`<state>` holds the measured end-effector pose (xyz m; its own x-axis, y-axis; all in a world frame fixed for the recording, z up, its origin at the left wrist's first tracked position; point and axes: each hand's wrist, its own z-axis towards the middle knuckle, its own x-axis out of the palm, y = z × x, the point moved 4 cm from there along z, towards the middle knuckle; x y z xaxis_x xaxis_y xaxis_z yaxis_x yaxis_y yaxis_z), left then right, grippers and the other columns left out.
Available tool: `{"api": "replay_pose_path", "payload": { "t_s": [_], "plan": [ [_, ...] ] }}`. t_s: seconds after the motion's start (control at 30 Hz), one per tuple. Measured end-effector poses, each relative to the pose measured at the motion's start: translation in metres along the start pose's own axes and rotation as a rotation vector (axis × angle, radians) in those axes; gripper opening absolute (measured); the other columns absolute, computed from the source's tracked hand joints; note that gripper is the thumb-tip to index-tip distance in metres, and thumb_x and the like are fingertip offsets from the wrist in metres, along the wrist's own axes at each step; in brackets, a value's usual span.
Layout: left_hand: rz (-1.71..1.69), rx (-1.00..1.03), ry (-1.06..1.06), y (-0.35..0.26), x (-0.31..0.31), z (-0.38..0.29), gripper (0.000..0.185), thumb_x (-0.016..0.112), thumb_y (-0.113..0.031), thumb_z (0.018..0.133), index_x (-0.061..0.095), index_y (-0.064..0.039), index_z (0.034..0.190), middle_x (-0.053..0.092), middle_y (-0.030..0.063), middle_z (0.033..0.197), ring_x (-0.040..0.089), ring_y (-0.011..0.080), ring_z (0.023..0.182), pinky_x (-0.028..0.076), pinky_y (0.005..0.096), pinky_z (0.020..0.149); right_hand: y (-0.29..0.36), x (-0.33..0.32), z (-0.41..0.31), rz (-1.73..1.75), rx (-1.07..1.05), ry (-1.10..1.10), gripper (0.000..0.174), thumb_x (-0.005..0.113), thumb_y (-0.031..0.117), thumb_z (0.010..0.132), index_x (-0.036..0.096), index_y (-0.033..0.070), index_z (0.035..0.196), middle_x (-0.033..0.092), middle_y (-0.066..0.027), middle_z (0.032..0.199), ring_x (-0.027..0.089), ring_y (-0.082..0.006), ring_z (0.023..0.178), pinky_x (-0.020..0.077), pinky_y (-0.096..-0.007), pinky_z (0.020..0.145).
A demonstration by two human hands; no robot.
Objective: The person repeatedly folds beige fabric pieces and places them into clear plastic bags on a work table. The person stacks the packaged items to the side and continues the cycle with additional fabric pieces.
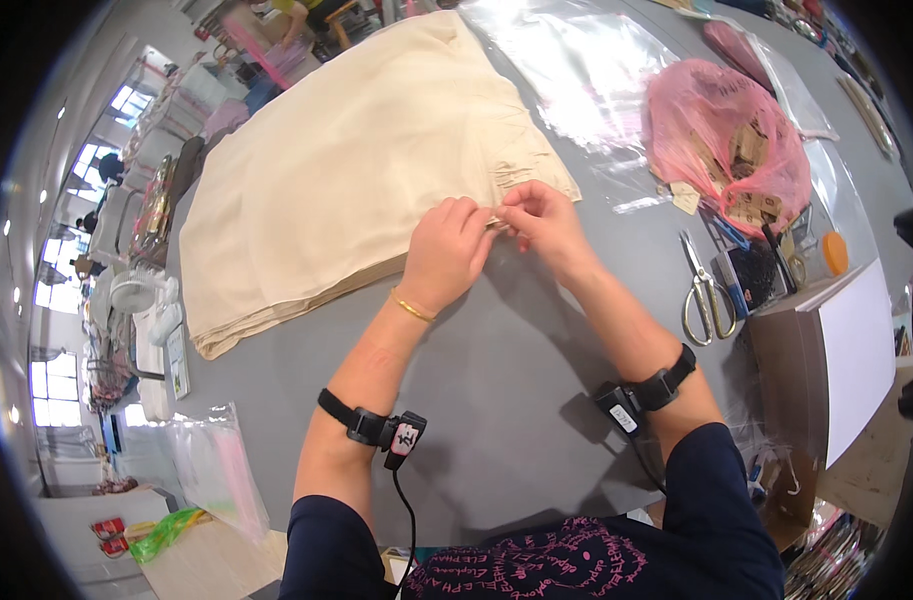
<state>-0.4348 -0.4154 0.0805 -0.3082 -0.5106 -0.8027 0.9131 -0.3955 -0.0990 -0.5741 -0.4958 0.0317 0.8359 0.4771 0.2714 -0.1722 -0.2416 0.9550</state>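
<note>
A thick stack of folded beige cloth (351, 157) lies across the grey table before me. My left hand (449, 244) is at its near edge, with thumb and fingers pinched on a small fold of the cloth. Facing it, my right hand (550, 229) pinches the same spot between thumb and forefinger, and the fingertips of both hands nearly meet. My fingers partly hide the pinched bit, so its detail is unclear. Gathered creases run along the right end of the top cloth, just beyond my right hand.
Clear plastic bags (576, 67) lie behind the stack. At right are a pink plastic bag (726, 135) of brown tags, scissors (702, 292), an orange lid (834, 253) and a box (786, 375) topped with white paper. More clear bags (216, 465) hang at the left table edge.
</note>
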Motion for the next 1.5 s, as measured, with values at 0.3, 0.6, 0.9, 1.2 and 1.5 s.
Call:
{"api": "replay_pose_path", "payload": {
  "t_s": [0.3, 0.6, 0.9, 1.2, 1.5],
  "plan": [
    [-0.473, -0.462, 0.017, 0.023, -0.009, 0.0, 0.022, 0.058, -0.017, 0.104, 0.067, 0.002, 0.099, 0.059, 0.0097, 0.094, 0.06, 0.0285, 0.085, 0.049, 0.0391, 0.076, 0.036, 0.019, 0.004, -0.643, -0.651, 0.028, 0.047, 0.065, 0.001, 0.085, 0.065, 0.011, 0.131, 0.055, -0.0081, 0.141, 0.053, -0.0207, 0.124, 0.0535, -0.0332, 0.09],
    [-0.629, -0.532, 0.053, 0.034, -0.002, -0.008, 0.025, 0.053, -0.019, 0.107, 0.067, 0.001, 0.101, 0.06, 0.0112, 0.099, 0.062, 0.0283, 0.087, 0.049, 0.0393, 0.079, 0.024, 0.015, 0.013, -0.521, -0.587, 0.183, 0.036, 0.064, 0.004, 0.09, 0.071, 0.009, 0.124, 0.065, -0.0054, 0.125, 0.061, -0.0211, 0.111, 0.0532, -0.0355, 0.088],
    [-1.32, -1.158, -0.012, 0.003, -0.014, -0.035, 0.036, 0.067, -0.041, 0.103, 0.07, -0.005, 0.099, 0.072, 0.0073, 0.092, 0.069, 0.0199, 0.077, 0.055, 0.0355, 0.064, 0.044, 0.016, 0.012, -0.572, -0.609, 0.095, 0.021, 0.063, -0.009, 0.091, 0.072, 0.001, 0.106, 0.071, -0.0098, 0.1, 0.069, -0.0209, 0.094, 0.0539, -0.0325, 0.085],
    [-1.435, -1.376, -1.598, 0.245, -0.089, -0.187, 0.021, 0.056, 0.004, 0.093, 0.06, -0.001, 0.114, 0.064, 0.0142, 0.105, 0.068, 0.0308, 0.092, 0.063, 0.0431, 0.075, 0.07, -0.139, -0.016, -0.589, -0.645, -0.223, 0.02, 0.055, 0.006, 0.108, 0.066, -0.004, 0.122, 0.069, -0.0048, 0.11, 0.065, -0.0115, 0.101, 0.0521, -0.027, 0.092],
    [-0.665, -1.632, -1.518, 0.345, -0.214, -0.451, 0.021, 0.059, -0.008, 0.088, 0.066, -0.001, 0.107, 0.065, 0.0084, 0.101, 0.064, 0.0203, 0.089, 0.056, 0.0385, 0.072, 0.044, -0.195, 0.025, -0.825, 0.006, -0.107, 0.02, 0.063, 0.016, 0.104, 0.069, -0.001, 0.111, 0.067, -0.004, 0.102, 0.067, -0.0119, 0.09, 0.0594, -0.0273, 0.078]
  ]
}}
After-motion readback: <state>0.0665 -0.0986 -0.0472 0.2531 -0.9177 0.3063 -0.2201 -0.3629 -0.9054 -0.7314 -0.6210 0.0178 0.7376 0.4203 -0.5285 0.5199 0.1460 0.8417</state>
